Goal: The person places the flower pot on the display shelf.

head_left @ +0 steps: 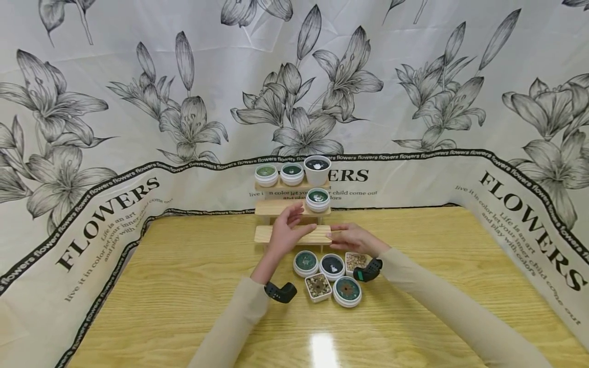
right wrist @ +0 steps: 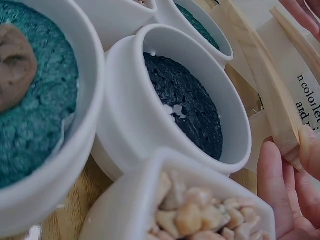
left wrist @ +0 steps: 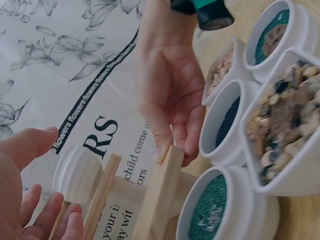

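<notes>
A three-step wooden plant stand point(head_left: 263, 234) stands at the back of the table. My right hand point(head_left: 353, 239) grips the right end of its lowest board point(right wrist: 272, 95), thumb on top and fingers underneath. My left hand point(head_left: 286, 235) is over the left-middle of that board, fingers spread and nothing in them. On the middle step, at the right, sits a white round pot with a green fill point(head_left: 318, 200). The top step bears two low round pots, a light green one point(head_left: 266, 175) and a dark green one point(head_left: 292, 174), and a taller white pot point(head_left: 317, 171).
Pots crowd the table before the stand: a green round pot point(head_left: 306, 262), a dark round pot point(head_left: 332, 266), a square pot of pebbles point(head_left: 318, 287), a brown-centred green pot point(head_left: 347, 291), and another pebble pot point(head_left: 355, 260) beside my right wrist. A flower-printed cloth point(head_left: 202, 189) hangs behind.
</notes>
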A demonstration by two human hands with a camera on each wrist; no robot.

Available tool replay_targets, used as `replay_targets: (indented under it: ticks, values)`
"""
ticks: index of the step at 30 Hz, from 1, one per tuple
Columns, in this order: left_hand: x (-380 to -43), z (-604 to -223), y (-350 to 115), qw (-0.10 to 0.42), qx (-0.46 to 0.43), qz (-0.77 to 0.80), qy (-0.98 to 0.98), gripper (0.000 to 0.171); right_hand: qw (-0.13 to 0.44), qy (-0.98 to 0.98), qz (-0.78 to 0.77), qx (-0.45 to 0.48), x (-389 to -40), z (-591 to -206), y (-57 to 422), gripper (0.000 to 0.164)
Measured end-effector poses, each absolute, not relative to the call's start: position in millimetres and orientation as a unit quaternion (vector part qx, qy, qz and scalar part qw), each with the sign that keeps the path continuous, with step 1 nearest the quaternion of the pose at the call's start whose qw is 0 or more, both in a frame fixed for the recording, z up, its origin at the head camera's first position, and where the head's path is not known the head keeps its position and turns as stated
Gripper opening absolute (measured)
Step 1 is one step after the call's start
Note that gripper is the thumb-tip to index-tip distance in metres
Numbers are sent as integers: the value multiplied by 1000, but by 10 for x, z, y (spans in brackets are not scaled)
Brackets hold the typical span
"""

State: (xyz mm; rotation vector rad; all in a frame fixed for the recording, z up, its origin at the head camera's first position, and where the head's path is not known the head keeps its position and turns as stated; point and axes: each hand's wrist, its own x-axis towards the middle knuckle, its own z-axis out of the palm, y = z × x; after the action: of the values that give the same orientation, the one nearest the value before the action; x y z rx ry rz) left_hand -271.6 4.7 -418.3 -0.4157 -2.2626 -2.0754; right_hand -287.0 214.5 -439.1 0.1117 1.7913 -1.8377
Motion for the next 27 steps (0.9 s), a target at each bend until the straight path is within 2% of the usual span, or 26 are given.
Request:
replay_targets:
  ticks: [14,21,27]
  values:
    - [-2380,-4202,-1,-39,-169,-666,-725,57,281,670,-686,42,-2878,-4416,2149,56]
    - [-2274,-4344,-37,-65,-173,-662,-727,63,282,674,-682,34,-2888,-4420,2150,55]
    - [-2182,-4441,-72,-69,-183,-658,-727,63,282,672,-684,37,-2885,-4412,2139,56]
